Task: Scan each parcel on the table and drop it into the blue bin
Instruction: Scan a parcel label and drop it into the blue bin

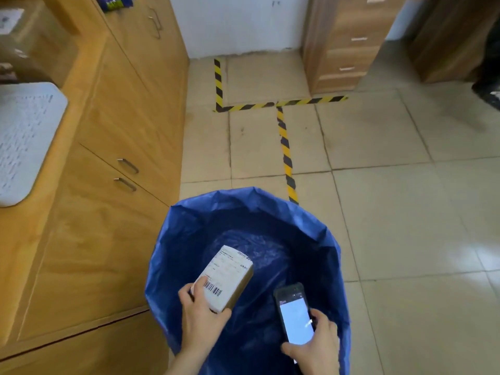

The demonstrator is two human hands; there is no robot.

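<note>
left hand (201, 318) grips box (226, 280) over blue bin (328, 266) | right hand (315, 345) grips phone (295, 315), screen lit

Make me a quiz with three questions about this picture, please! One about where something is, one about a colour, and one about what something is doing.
1. Where is the parcel?
A. On a chair.
B. In the left hand, over the blue bin.
C. Under a blanket.

2. What colours are the stripes of the floor tape?
A. Red and white.
B. Green and blue.
C. Yellow and black.

3. How is the screen of the phone in the right hand?
A. Lit up.
B. Dark.
C. Covered by a cloth.

Answers:
1 B, the left hand grips the parcel with the bin's open mouth below it.
2 C, its stripes are plainly yellow and black.
3 A, the screen glows pale and bright.
</note>
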